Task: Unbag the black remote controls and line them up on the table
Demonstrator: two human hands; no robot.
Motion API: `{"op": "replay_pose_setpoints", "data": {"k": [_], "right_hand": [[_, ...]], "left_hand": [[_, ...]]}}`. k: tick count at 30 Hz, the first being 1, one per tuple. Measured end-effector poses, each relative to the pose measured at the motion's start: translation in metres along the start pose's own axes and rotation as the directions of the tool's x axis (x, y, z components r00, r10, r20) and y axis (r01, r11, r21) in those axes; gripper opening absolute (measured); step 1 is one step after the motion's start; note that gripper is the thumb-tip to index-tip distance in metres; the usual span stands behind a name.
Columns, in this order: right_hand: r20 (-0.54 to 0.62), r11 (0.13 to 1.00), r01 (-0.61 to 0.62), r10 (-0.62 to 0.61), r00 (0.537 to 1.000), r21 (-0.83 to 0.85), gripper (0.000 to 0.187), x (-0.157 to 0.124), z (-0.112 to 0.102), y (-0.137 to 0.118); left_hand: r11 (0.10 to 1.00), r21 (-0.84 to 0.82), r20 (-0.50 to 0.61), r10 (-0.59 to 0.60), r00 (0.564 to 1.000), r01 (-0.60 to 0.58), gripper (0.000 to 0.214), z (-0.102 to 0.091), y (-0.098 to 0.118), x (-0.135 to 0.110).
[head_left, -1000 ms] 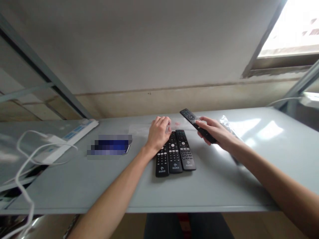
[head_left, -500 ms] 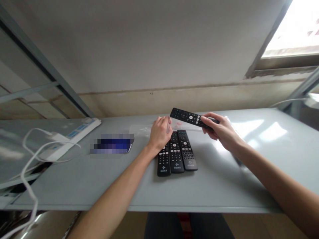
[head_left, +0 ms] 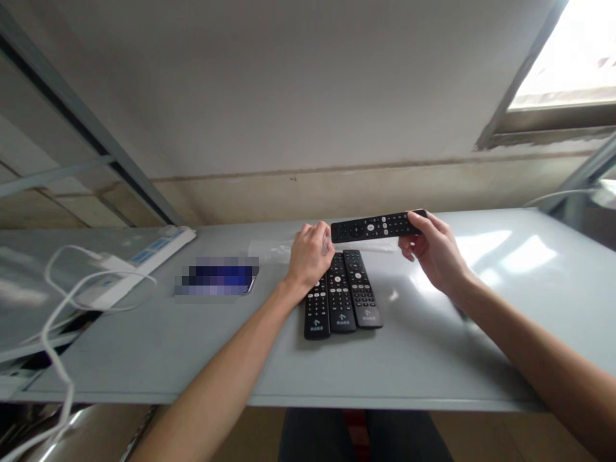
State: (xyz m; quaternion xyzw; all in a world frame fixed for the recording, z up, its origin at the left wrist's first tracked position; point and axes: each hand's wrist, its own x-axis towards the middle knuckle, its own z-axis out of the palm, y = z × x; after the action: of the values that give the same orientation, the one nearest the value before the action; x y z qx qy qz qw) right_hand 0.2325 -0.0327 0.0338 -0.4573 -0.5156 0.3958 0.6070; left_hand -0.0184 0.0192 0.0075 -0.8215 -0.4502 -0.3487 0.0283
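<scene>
Crosswise, remote (head_left: 373, 227) in right grip (head_left: 434, 251)

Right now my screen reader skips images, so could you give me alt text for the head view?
The person's right hand holds a black remote sideways above a grey table, just beyond three matching remotes lying side by side. The left hand rests on the far end of the leftmost one.

Three remotes (head_left: 341, 292) lie side by side at the middle of the worktop (head_left: 433, 346), lengthwise toward the wall. The left hand (head_left: 310, 256) rests on their far left end. Just behind and above them, a fourth remote (head_left: 375, 226) lies crosswise in the right hand (head_left: 436, 253). Left of the row sits a flat device (head_left: 216, 277), and farther left a power strip (head_left: 144, 256) with its cable (head_left: 72, 282).
</scene>
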Motion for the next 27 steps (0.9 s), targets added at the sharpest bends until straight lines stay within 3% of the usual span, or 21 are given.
{"op": "replay_pose_setpoints", "data": {"k": [9,16,23,27], "right_hand": [[-0.040,0.996,-0.052,0.055,0.998,0.075,0.037,0.002,-0.002,0.006],[-0.068,1.000,-0.012,0.012,0.998,-0.002,0.025,-0.006,0.005,-0.003],[-0.026,0.999,0.034,-0.034,0.999,-0.021,0.020,-0.010,0.011,-0.003],[-0.060,0.996,0.082,-0.084,0.995,-0.044,0.019,-0.011,0.010,-0.001]], "left_hand": [[0.998,-0.032,0.053,0.047,0.997,-0.045,0.018,-0.002,0.005,-0.002],[0.997,-0.027,0.084,0.069,0.994,-0.067,0.010,-0.003,0.007,-0.003],[0.997,0.001,0.111,0.081,0.990,-0.081,0.020,-0.004,0.007,-0.005],[0.997,0.025,0.126,0.074,0.989,-0.078,0.022,-0.005,0.009,-0.004]]}}
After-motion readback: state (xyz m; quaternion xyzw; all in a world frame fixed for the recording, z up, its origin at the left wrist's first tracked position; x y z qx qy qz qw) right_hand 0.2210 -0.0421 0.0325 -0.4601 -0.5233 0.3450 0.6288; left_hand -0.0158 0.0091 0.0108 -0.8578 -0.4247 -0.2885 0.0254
